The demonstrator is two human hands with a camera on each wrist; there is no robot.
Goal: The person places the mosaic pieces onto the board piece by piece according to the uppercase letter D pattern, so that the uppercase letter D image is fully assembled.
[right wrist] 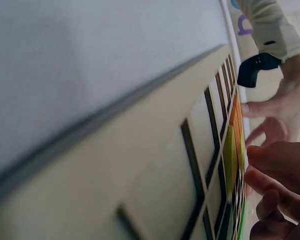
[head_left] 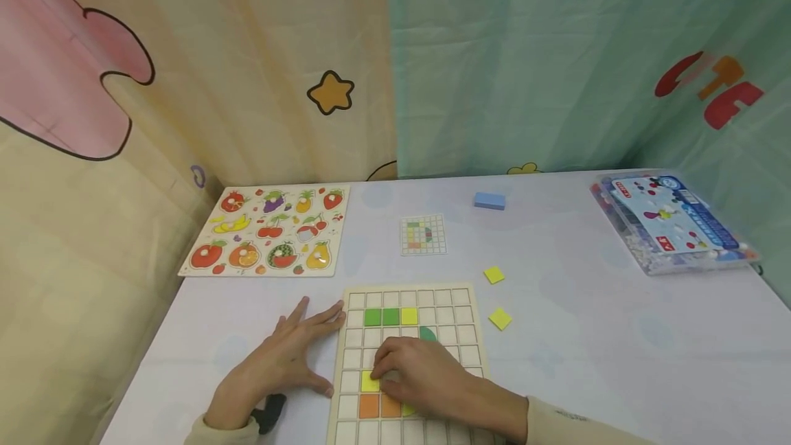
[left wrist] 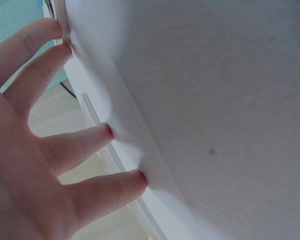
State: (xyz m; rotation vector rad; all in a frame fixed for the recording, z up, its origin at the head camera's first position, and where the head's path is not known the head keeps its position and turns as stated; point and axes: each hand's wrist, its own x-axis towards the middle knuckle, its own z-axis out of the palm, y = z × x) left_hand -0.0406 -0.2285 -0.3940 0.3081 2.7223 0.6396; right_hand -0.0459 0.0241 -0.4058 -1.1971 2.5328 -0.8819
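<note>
A wooden grid board (head_left: 408, 288) lies on the table, with green tiles (head_left: 381, 317), a yellow tile (head_left: 409, 316) and orange tiles (head_left: 380, 406) in its cells. My right hand (head_left: 426, 369) reaches over the board, fingers bent, thumb and fingertips at the edge of another yellow square tile (head_left: 368, 382) above the orange ones. It partly covers a green curved piece (head_left: 428, 334) and a yellow-green piece (head_left: 408, 410). My left hand (head_left: 281, 356) is spread at the board's left side, thumb and fingertips by its edge. In the left wrist view its fingers (left wrist: 97, 192) touch the white tabletop.
Two loose yellow tiles (head_left: 500, 318) lie right of the board. Behind it are a small pattern card (head_left: 423, 235) and a blue block (head_left: 489, 201). A fruit puzzle board (head_left: 262, 232) sits at the back left, a clear plastic box (head_left: 673, 222) at the back right.
</note>
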